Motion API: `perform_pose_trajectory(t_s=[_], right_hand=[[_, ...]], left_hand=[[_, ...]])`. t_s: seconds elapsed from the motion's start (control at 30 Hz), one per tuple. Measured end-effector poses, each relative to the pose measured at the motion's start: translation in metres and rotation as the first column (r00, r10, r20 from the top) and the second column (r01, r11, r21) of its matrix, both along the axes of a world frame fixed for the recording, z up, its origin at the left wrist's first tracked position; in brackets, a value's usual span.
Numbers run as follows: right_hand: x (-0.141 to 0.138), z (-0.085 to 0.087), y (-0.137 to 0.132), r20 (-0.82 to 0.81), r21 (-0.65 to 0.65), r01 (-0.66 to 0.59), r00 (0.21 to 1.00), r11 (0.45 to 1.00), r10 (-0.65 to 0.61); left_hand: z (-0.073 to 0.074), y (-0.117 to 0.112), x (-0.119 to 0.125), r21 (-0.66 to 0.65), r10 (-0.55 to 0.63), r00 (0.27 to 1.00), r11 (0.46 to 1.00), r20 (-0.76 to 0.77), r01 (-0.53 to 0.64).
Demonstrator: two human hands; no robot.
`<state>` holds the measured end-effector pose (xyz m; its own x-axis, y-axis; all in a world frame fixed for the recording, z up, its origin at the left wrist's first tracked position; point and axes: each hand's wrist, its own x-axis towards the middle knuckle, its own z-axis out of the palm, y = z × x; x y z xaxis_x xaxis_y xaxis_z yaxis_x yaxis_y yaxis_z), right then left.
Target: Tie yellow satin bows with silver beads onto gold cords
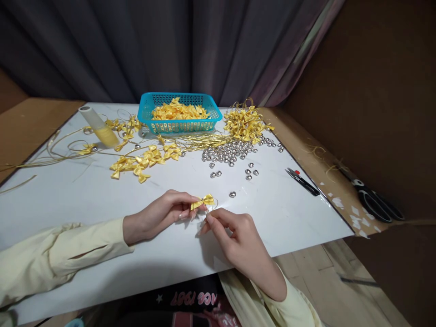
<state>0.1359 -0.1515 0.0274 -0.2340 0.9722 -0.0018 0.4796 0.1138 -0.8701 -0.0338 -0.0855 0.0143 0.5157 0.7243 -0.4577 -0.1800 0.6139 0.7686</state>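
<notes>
A small yellow ribbon bow is pinched between the thumb and fingers of my left hand, above the white tabletop. My right hand is closed just to the right of it, thumb against forefinger, on a thin gold cord that loops out beside the bow. How the cord is fastened to the bow is too small to tell. One silver bead lies alone beyond my right hand. Farther back, a pile of silver beads is spread out.
A blue basket of yellow bows stands at the back, with a heap of corded bows to its right. Loose bows lie left of centre near a thread cone. Thread snips and black scissors are at the right.
</notes>
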Motion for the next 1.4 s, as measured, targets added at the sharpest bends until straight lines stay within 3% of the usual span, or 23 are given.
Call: perform_pose_trajectory(t_s=[0.2,0.4,0.63,0.8,0.9,1.07,1.13,1.23,1.4], right_hand=[[-0.001,0.0,0.001,-0.004,0.026,0.007,1.0,1.0,-0.007],[-0.004,-0.005,0.0,0.002,0.14,0.036,0.999,0.989,-0.037],[-0.013,-0.019,-0.003,0.113,0.403,0.026,0.99,0.915,-0.078],[-0.017,-0.026,-0.003,0.171,0.464,-0.016,0.983,0.886,-0.071],[-0.02,-0.027,-0.002,0.163,0.465,-0.022,0.985,0.885,-0.061],[-0.023,-0.026,0.0,0.118,0.439,-0.008,0.992,0.899,-0.049],[-0.023,-0.026,0.002,0.116,0.441,-0.009,0.992,0.897,-0.047],[-0.023,-0.029,0.004,0.142,0.476,-0.019,0.988,0.879,-0.055],[-0.022,-0.032,0.005,0.252,0.575,-0.085,0.965,0.814,-0.078]], left_hand=[[0.004,-0.001,0.001,0.07,-0.038,0.999,0.997,0.0,0.038],[-0.004,-0.001,-0.001,0.062,-0.008,0.999,0.998,0.034,0.006],[-0.004,-0.001,0.0,0.153,-0.055,0.998,0.987,0.035,0.049],[-0.004,-0.005,0.001,0.195,-0.019,1.0,0.981,0.005,0.017],[-0.006,-0.008,0.0,0.326,0.021,0.997,0.945,-0.073,0.004],[-0.005,-0.013,-0.002,0.544,0.108,0.979,0.839,-0.17,0.002],[-0.004,-0.014,-0.001,0.526,0.111,0.98,0.85,-0.163,-0.009],[-0.001,-0.014,0.002,0.411,0.105,0.989,0.91,-0.106,-0.052],[0.001,-0.012,0.005,0.276,0.123,0.992,0.955,-0.033,-0.109]])
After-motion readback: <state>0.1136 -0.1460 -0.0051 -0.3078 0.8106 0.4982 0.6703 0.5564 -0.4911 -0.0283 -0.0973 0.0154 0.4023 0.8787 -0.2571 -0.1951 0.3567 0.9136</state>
